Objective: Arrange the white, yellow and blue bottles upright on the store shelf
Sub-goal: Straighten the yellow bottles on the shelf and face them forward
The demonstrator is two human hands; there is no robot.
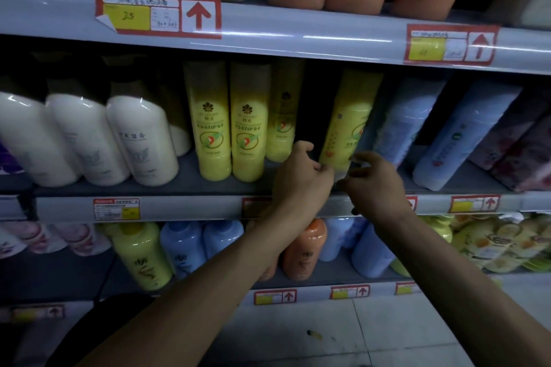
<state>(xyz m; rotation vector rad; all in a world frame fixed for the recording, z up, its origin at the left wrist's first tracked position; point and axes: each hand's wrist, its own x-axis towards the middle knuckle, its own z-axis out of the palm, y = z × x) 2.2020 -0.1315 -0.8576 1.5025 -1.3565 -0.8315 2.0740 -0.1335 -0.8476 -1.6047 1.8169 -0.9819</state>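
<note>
On the middle shelf stand three white bottles at the left, then two upright yellow bottles with a third behind them. A further yellow bottle leans to the right against pale blue bottles, which also tilt right. My left hand and my right hand are both at the base of the leaning yellow bottle, fingers curled. Whether either hand grips the bottle is unclear. A dark gap lies between the third yellow bottle and the leaning one.
The upper shelf holds cream tubs and orange bottles. The lower shelf carries yellow, blue and orange bottles. Dark patterned packs lie at the far right of the middle shelf. Red price tags line the shelf edges. Tiled floor is below.
</note>
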